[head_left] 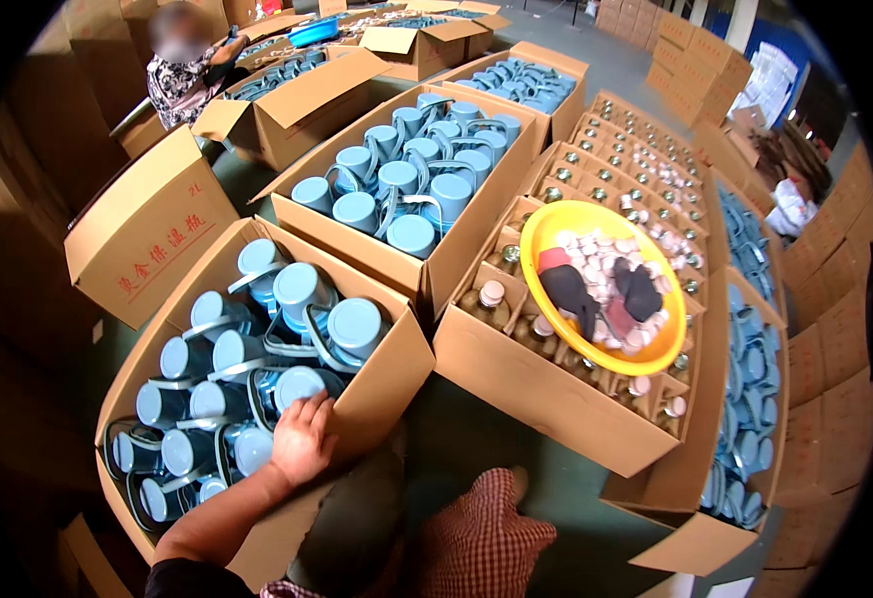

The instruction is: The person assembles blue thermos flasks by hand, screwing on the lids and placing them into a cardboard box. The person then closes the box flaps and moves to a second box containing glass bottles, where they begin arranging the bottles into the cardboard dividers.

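Note:
My left hand (306,437) reaches in from the lower edge, its fingers curled against the near side of a blue thermos shell (303,385) with a round, flat end facing up. That shell stands at the near right corner of an open cardboard box (376,409). Similar blue shells (240,351) with curved grey-blue handles fill the box in rows, some tilted. Whether my fingers reach under the shell's edge is hard to make out. My right hand is not in view.
A second box of blue shells (396,177) stands behind. To the right, a yellow basin (678,334) holding pale stoppers and dark gloves rests on a divided box of glass bottles (556,409). More shells lie in boxes (745,369) at the far right. Another person (179,85) sits at the back left.

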Tool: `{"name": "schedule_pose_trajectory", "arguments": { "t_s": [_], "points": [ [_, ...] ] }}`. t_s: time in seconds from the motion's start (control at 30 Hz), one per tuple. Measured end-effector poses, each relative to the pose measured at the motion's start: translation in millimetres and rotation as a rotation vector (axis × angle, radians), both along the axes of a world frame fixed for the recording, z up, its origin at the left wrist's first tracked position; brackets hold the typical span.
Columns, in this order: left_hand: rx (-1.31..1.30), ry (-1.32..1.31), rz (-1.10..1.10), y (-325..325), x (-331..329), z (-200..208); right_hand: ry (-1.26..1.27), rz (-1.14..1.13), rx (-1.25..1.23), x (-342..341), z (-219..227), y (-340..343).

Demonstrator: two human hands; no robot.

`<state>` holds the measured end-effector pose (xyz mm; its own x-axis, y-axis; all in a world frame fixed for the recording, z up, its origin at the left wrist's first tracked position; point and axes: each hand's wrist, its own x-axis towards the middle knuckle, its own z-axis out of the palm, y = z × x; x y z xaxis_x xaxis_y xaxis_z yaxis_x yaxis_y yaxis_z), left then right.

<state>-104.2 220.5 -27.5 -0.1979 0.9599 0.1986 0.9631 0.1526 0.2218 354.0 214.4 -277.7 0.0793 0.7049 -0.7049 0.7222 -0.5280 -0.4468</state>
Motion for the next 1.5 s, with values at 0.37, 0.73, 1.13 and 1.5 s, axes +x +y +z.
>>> {"name": "schedule_pose_trajectory", "arguments": {
  "t_s": [0.37, 0.73, 1.13, 1.5],
  "points": [
    [-0.157, 0.057, 0.024, 23.4, -0.4, 0.7, 0.022, -0.089, -0.126, -44.7, -36.6, 98.4],
    [-0.216, 0.077, 0.073, -5.1, -1.8, -15.3, 0.03, -0.047, -0.174, -37.1, -20.2, 177.5],
    [-0.127, 0.141, 0.19, 19.6, 0.1, -25.0, 0.16, 0.162, 0.323, 90.7, 16.0, 227.2],
    [-0.008, 0.154, 0.136, 10.8, -25.3, -37.8, 0.967, -0.581, 0.361, 119.0, 269.4, 306.6]
  ]
}}
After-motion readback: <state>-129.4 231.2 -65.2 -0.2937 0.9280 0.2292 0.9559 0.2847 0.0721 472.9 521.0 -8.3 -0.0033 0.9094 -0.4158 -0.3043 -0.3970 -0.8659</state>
